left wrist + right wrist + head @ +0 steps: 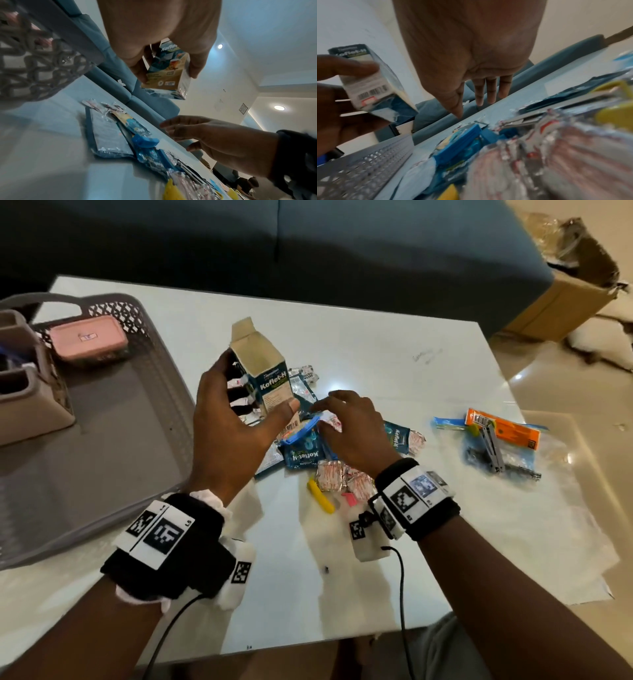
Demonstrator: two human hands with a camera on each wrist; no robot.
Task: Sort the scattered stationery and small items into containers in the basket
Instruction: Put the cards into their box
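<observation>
My left hand [236,419] grips an opened Koflet-H carton [263,371] upright above the table, thumb on one side and fingers on the other; the carton [169,73] [373,81] also shows in both wrist views. My right hand [346,426] hovers flat over a pile of blue Koflet sachets [303,451] and foil-wrapped sweets [342,479], fingers [488,92] straight and holding nothing. A yellow crayon-like stick [320,496] lies by the pile. The grey basket [102,440] stands at the left.
Inside the basket sit a pink case [87,338] and a grey compartment holder [24,385]. A clear bag with an orange pack and a grey tool [496,443] lies at the right of the white table [394,354]. A blue sofa [274,244] stands behind.
</observation>
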